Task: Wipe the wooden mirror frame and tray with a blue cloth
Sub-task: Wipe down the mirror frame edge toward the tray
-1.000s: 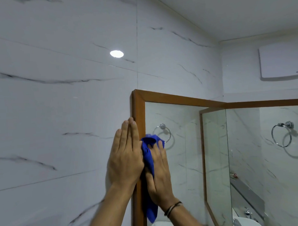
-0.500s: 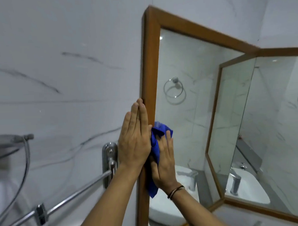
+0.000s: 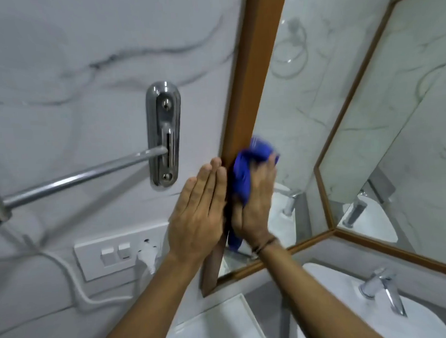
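The wooden mirror frame [image 3: 254,74] runs down the marble wall, with its bottom rail [image 3: 308,244] going off to the right. My right hand [image 3: 256,205] presses a blue cloth [image 3: 245,173] flat against the frame's left upright, low down; the cloth's tail hangs below my palm. My left hand [image 3: 198,217] lies flat on the wall, fingers together, touching the frame's outer edge. A white rectangular tray [image 3: 222,325] sits under the frame's lower corner. The cloth is blurred.
A chrome towel-rail bracket [image 3: 164,133] and its bar [image 3: 78,177] stick out of the wall left of my hands. Below is a white switch plate [image 3: 116,253] with a plug and cord. A white basin [image 3: 348,306] with a chrome tap [image 3: 384,289] is at bottom right.
Both hands have slid down the frame's left upright with the cloth, from near the top corner to near the bottom corner. The view has tilted down with them.
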